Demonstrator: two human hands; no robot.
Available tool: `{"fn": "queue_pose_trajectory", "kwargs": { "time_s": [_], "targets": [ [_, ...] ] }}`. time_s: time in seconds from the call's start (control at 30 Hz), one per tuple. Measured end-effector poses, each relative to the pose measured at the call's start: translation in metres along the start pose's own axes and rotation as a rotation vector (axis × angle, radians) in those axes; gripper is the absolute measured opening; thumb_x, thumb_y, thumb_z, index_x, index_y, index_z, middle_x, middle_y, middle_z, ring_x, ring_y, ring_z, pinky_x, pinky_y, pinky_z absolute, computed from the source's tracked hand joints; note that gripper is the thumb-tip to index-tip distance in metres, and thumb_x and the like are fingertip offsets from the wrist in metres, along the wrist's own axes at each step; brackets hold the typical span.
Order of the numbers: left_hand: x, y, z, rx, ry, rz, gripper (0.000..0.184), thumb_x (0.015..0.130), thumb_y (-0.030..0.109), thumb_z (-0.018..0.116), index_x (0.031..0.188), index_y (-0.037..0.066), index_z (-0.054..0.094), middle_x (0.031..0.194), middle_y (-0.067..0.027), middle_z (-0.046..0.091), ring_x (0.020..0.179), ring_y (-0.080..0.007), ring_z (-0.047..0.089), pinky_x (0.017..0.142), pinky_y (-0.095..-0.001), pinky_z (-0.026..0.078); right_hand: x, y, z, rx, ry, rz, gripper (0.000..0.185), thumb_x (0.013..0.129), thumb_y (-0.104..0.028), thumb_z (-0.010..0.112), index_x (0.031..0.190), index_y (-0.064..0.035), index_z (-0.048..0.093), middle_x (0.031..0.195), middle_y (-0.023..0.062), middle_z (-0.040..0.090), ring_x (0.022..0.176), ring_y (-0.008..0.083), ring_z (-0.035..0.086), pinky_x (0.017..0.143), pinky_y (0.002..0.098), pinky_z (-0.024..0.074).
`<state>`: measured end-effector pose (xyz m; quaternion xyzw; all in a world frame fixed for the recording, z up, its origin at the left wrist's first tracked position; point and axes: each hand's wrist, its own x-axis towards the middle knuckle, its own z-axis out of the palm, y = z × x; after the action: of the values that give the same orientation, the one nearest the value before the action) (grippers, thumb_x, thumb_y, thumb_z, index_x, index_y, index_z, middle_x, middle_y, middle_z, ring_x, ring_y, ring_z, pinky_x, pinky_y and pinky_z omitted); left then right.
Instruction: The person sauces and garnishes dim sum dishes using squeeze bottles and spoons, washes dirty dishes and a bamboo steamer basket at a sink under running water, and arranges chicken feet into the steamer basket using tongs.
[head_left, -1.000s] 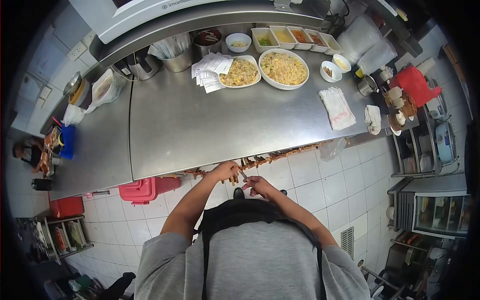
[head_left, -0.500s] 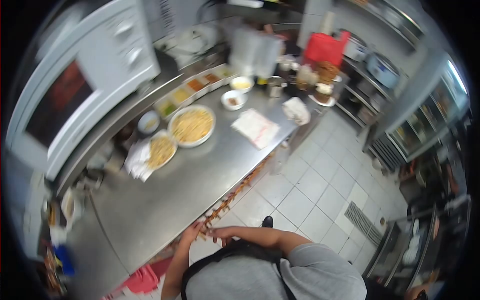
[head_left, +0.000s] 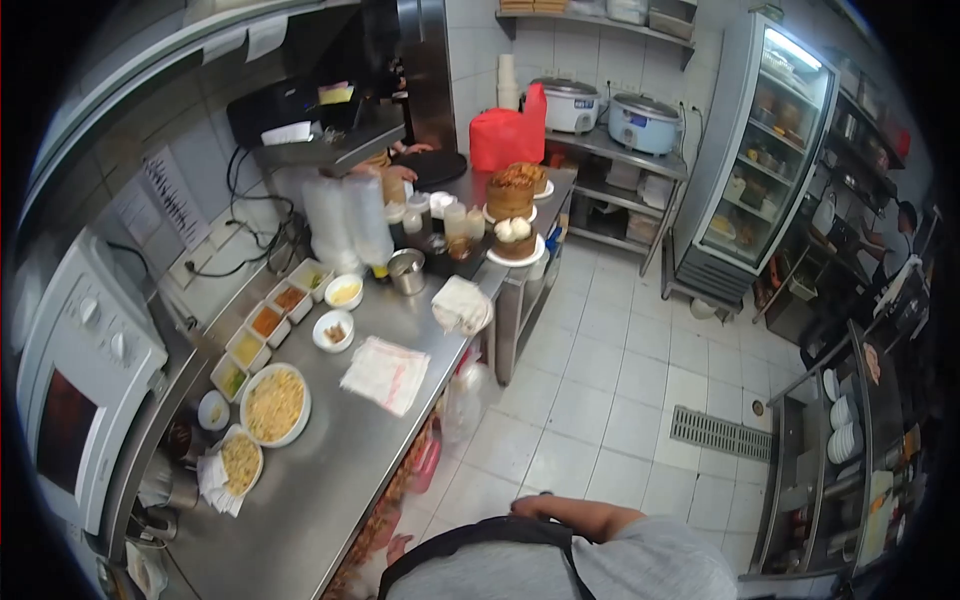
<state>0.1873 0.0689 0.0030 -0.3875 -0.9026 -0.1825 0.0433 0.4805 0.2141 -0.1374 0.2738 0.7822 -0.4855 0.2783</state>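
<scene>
Your left hand (head_left: pixel 398 549) is low down, just beside the long row of reddish-brown bits (head_left: pixel 372 522) that runs under the front edge of the steel counter (head_left: pixel 320 490). Its fingers look a little bent, but most of the hand is hidden, so I can't tell how far open they are or if they hold anything. Your right hand (head_left: pixel 527 507) is in front of you, over the floor (head_left: pixel 560 440), with your arm bent. I can't tell if its fingers are open or closed, or if something is in them. A pink thing (head_left: pixel 426 465) is near the row, below a clear bag (head_left: pixel 462 400). On the counter, a big white bowl (head_left: pixel 306 415) of rice sits next to a smaller one (head_left: pixel 261 467), and a folded white cloth (head_left: pixel 386 374) lies near the edge.
</scene>
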Motion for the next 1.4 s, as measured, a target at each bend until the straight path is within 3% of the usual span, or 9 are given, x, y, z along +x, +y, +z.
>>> {"fn": "queue_pose_trajectory", "kwargs": {
  "time_s": [0.1,0.2,0.4,0.47,0.63,0.73,0.83,0.93,1.4],
  "targets": [
    [0.046,0.105,-0.070,-0.785,-0.532,0.678,0.018,0.079,0.002,0.059,0.096,0.002,0.063,0.099,-0.0179,0.062,0.086,-0.0325,0.064,0.079,-0.0349,0.050,-0.104,0.048,-0.027,-0.027,0.053,0.148,0.046,0.084,-0.044,0.051,0.107,-0.0050,0.061,0.099,0.0192,0.064,0.089,0.0341,0.062,0.072,0.0464,0.0506],
    [0.110,0.215,-0.081,-0.848,-0.158,0.830,0.016,0.079,-0.002,0.053,0.092,-0.001,0.062,0.100,-0.0178,0.062,0.092,-0.0334,0.061,0.083,-0.0387,0.047,-0.103,0.192,0.015,0.177,0.182,0.315,0.049,0.086,-0.041,0.051,0.120,-0.0063,0.054,0.102,0.0139,0.064,0.084,0.0305,0.066,0.063,0.0433,0.0545],
    [0.238,0.291,-0.042,-0.642,0.136,0.537,0.042,0.082,0.012,0.055,0.122,0.002,0.050,0.140,-0.0219,0.033,0.130,-0.0403,0.031,0.106,-0.0470,0.026,-0.239,0.135,-0.104,0.471,0.349,0.449,0.046,0.087,-0.037,0.053,0.120,-0.0051,0.054,0.102,0.0150,0.064,0.078,0.0251,0.068,0.058,0.0385,0.0544],
    [0.252,0.293,-0.021,-0.132,0.111,0.193,0.053,0.086,0.028,0.053,0.133,0.008,0.041,0.146,-0.0184,0.023,0.135,-0.0378,0.020,0.106,-0.0582,0.015,-0.234,0.152,-0.124,0.499,0.402,0.390,0.042,0.087,-0.033,0.054,0.119,-0.0049,0.054,0.096,0.0151,0.065,0.074,0.0228,0.068,0.057,0.0353,0.0533],
    [0.234,0.314,0.009,0.002,-0.206,0.425,0.060,0.087,0.042,0.049,0.137,0.013,0.036,0.150,-0.0157,0.016,0.137,-0.0382,0.013,0.103,-0.0658,0.007,-0.227,0.192,-0.130,0.205,0.608,0.338,0.034,0.081,-0.024,0.061,0.110,-0.0073,0.059,0.086,0.0137,0.067,0.079,0.0252,0.066,0.072,0.0361,0.0503],
    [0.178,0.336,-0.025,-0.050,-0.310,0.714,0.050,0.079,0.034,0.057,0.123,0.010,0.052,0.131,-0.0177,0.042,0.130,-0.0357,0.030,0.101,-0.0666,0.014,-0.231,0.192,-0.189,0.334,0.560,0.324,0.033,0.081,-0.024,0.061,0.110,-0.0074,0.059,0.087,0.0135,0.067,0.080,0.0249,0.066,0.073,0.0359,0.0501],
    [0.120,0.282,0.045,0.074,-1.139,0.492,0.052,0.082,0.039,0.054,0.123,0.007,0.054,0.125,-0.0217,0.051,0.122,-0.0358,0.043,0.104,-0.0424,0.030,-0.229,0.201,-0.260,0.392,0.567,0.372,0.033,0.082,-0.024,0.061,0.110,-0.0074,0.060,0.087,0.0133,0.067,0.080,0.0246,0.066,0.073,0.0357,0.0500],
    [0.111,0.289,0.029,-0.156,-1.514,0.303,0.051,0.083,0.039,0.054,0.122,0.006,0.054,0.124,-0.0214,0.052,0.120,-0.0353,0.044,0.103,-0.0423,0.031,-0.237,0.215,-0.319,0.426,0.607,0.387,0.033,0.082,-0.024,0.061,0.110,-0.0074,0.060,0.087,0.0130,0.067,0.081,0.0243,0.066,0.074,0.0355,0.0499],
    [0.153,0.403,0.026,-0.432,-1.569,0.076,0.048,0.083,0.038,0.053,0.119,0.005,0.056,0.119,-0.0200,0.055,0.114,-0.0330,0.048,0.098,-0.0414,0.034,-0.283,0.236,-0.450,0.513,0.618,0.262,0.031,0.082,-0.023,0.062,0.110,-0.0076,0.060,0.089,0.0119,0.067,0.083,0.0229,0.065,0.076,0.0344,0.0492]
  ]
}}
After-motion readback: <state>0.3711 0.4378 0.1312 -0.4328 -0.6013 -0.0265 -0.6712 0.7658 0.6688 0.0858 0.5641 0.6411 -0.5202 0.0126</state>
